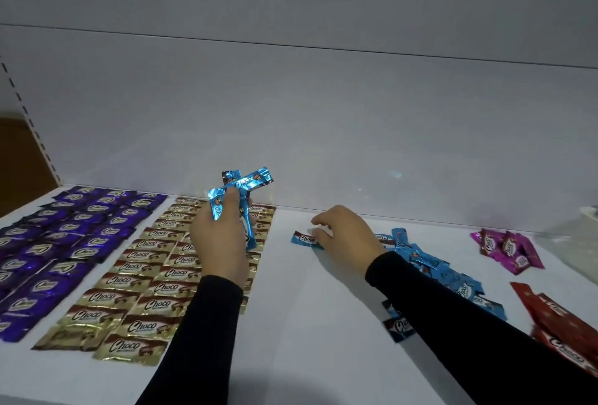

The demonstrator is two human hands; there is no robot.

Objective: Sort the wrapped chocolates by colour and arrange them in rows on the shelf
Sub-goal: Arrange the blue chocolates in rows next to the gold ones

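Observation:
My left hand holds a fanned bunch of blue wrapped chocolates above the gold rows. My right hand rests on the white shelf, its fingertips on a single blue chocolate lying flat near the back. Purple chocolates lie in rows at the far left, and gold chocolates lie in rows beside them. A loose heap of blue chocolates lies behind my right forearm.
A small pile of pink chocolates sits at the back right, and red chocolates lie at the right edge. The shelf's white back wall rises behind. A perforated upright stands at the left.

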